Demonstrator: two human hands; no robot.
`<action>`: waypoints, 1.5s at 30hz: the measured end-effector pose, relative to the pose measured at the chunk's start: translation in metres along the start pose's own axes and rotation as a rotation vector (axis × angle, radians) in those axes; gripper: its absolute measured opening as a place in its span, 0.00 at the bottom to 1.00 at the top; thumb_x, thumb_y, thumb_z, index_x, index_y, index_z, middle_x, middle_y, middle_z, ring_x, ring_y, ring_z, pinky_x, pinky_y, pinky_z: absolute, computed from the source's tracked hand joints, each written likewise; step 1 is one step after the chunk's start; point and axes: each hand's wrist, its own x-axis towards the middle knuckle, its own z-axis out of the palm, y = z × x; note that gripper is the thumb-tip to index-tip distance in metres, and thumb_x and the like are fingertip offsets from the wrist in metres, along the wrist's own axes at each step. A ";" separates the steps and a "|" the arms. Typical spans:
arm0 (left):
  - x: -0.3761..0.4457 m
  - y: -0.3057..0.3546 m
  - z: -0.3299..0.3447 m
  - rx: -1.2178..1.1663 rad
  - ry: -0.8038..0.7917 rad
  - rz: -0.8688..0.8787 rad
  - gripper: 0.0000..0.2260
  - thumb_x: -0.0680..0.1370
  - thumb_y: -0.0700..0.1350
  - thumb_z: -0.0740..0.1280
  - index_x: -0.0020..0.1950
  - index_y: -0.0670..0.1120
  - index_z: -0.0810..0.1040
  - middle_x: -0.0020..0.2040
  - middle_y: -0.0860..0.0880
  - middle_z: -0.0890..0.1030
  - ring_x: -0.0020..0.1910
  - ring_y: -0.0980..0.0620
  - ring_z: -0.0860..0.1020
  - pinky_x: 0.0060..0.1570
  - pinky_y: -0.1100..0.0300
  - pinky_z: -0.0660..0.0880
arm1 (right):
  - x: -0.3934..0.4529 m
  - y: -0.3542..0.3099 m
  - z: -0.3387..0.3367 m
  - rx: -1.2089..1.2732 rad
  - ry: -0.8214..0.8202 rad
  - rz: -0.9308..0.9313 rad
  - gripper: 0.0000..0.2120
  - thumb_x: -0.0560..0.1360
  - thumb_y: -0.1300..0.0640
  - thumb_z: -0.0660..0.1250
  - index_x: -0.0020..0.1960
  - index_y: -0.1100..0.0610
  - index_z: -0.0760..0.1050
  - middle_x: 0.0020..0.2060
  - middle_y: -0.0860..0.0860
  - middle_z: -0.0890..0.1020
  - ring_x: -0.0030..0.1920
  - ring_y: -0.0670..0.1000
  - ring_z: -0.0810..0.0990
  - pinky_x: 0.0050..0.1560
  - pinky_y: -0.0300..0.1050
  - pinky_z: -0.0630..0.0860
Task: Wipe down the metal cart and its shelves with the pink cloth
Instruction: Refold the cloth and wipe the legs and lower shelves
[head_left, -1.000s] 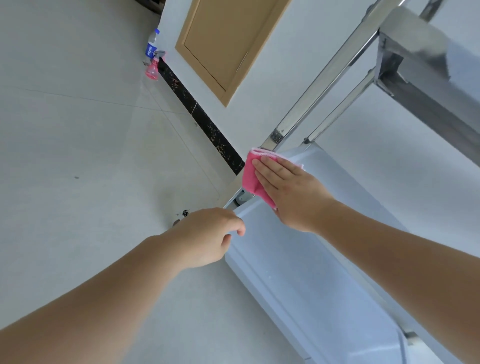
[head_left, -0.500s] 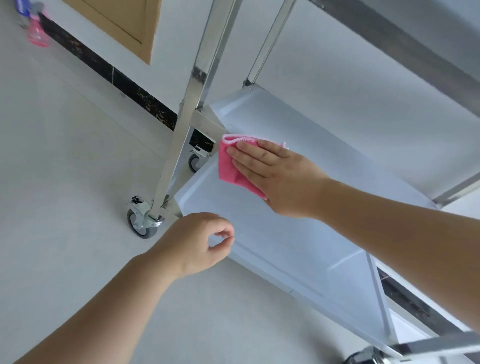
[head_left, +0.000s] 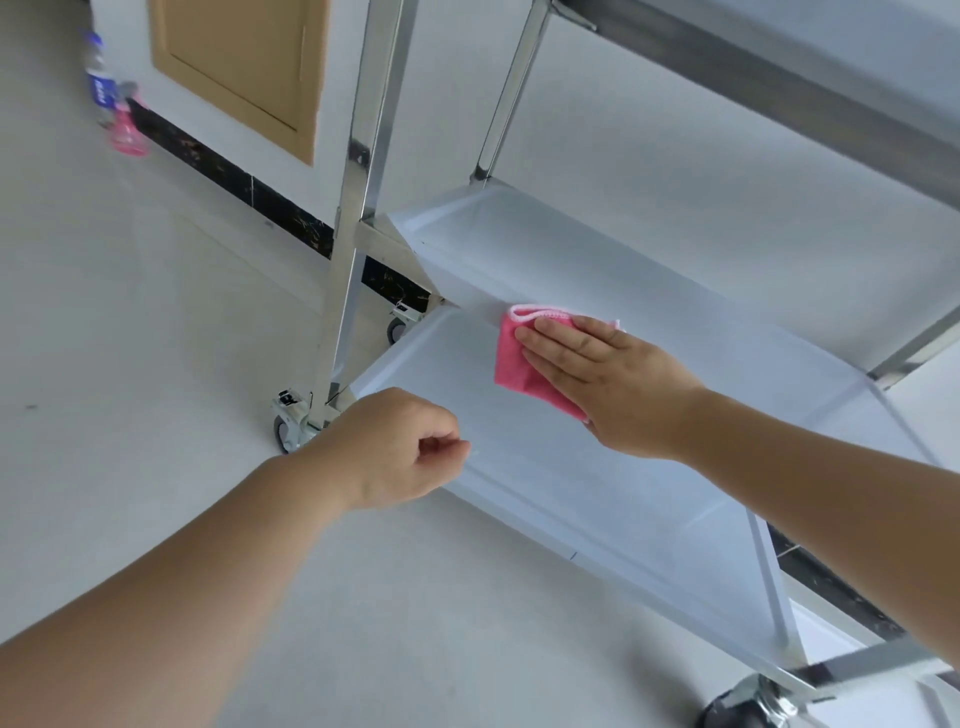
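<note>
Right hand (head_left: 618, 382) has swept the pink cloth (head_left: 524, 364) off the near-left corner and toward the middle of the bottom shelf (head_left: 597, 499). Left hand (head_left: 395, 449), earlier pinching the shelf's front edge, now hovers loosely curled over it.

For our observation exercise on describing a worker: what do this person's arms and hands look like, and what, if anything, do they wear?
Both forearms are bare, with no sleeves in view. The left hand and right hand wear no gloves, and no rings, watch or bracelet show on either wrist. Fingernails are short and unpainted.
</note>
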 end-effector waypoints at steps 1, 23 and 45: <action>0.001 0.002 -0.001 0.013 0.011 0.003 0.19 0.71 0.57 0.56 0.31 0.43 0.71 0.26 0.49 0.72 0.29 0.49 0.71 0.32 0.52 0.72 | -0.005 -0.001 0.002 0.003 -0.003 0.010 0.33 0.73 0.52 0.59 0.75 0.60 0.56 0.74 0.53 0.55 0.75 0.54 0.57 0.74 0.52 0.53; 0.043 0.057 0.062 0.077 -0.121 0.114 0.14 0.72 0.52 0.61 0.28 0.51 0.66 0.24 0.52 0.69 0.27 0.54 0.68 0.30 0.62 0.66 | -0.117 0.003 0.040 0.100 0.088 0.056 0.31 0.69 0.57 0.63 0.71 0.62 0.65 0.70 0.53 0.68 0.71 0.54 0.66 0.71 0.54 0.60; 0.082 0.122 0.117 0.058 -0.191 0.268 0.13 0.71 0.51 0.61 0.29 0.46 0.69 0.24 0.51 0.70 0.27 0.52 0.68 0.30 0.60 0.68 | -0.238 0.002 0.071 0.065 -0.023 0.093 0.29 0.71 0.61 0.59 0.72 0.61 0.61 0.72 0.52 0.61 0.73 0.53 0.58 0.72 0.51 0.51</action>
